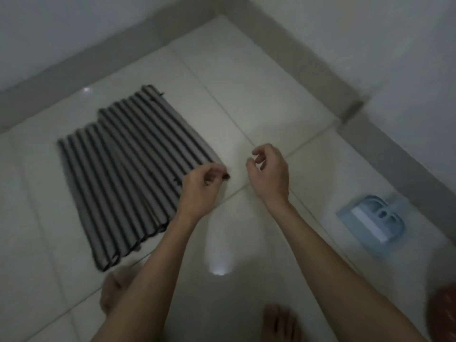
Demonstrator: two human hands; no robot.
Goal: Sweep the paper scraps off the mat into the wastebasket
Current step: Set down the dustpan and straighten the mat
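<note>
On white floor tiles (246, 95), striped ribbed mat (128, 169); left hand (201, 186) grip pinches its corner, right hand (270, 172) loosely apart.

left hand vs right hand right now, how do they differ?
The left hand sits at the striped mat's near corner, fingers pinched at its edge; the right hand hangs over bare tile floor, touching nothing. Left fingers are closed together, right fingers loosely curled apart. Both are bare and palm-down.
</note>
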